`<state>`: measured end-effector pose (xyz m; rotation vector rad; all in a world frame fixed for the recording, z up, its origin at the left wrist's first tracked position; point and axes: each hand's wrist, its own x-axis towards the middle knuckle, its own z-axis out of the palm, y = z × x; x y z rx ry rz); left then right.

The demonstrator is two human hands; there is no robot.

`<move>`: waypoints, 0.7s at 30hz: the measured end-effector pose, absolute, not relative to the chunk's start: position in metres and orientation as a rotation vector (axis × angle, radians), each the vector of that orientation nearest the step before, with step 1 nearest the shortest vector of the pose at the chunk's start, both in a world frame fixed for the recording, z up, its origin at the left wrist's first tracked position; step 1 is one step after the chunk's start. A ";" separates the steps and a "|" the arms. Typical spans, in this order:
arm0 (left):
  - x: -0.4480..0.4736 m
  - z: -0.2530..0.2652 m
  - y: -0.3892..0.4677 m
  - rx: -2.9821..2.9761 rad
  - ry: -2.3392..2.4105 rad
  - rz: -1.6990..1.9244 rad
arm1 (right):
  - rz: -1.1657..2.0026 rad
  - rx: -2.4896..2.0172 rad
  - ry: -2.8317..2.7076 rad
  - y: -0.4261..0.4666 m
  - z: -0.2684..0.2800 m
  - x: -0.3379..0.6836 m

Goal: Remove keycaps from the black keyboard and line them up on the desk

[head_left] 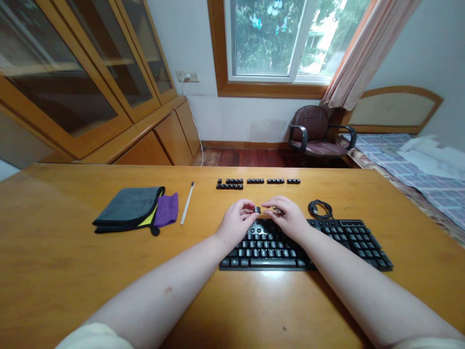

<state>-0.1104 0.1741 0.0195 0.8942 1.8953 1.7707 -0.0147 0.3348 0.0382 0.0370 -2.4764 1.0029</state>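
Observation:
A black keyboard (271,262) lies on the wooden table, with keys absent from parts of its upper rows. Above its back edge, my left hand (238,220) pinches a small black keycap (257,210) between thumb and fingertips. My right hand (288,218) is just right of it, fingers curled around a small dark thing that I cannot make out. Its thumb and index finger point toward the keycap. Behind both hands, loose black keycaps (234,186) stand in short rows. My hands and forearms hide part of the keyboard.
Left on the table (203,310) are a folded grey cloth (129,206), a purple cloth (167,209) and a white toothbrush (187,203). A coiled black cable (320,209) rests behind the keyboard. Beyond the table stand an office chair (312,126) and a bed (417,160).

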 end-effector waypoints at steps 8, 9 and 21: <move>-0.111 0.021 0.171 1.170 2.091 1.576 | 0.895 0.140 -2.681 0.332 0.049 -0.012; -0.110 0.022 0.170 1.201 2.117 1.560 | 0.875 0.127 -2.706 0.331 0.053 -0.012; -0.107 0.025 0.171 1.098 2.193 1.674 | 0.515 -0.455 -2.770 0.349 0.088 -0.105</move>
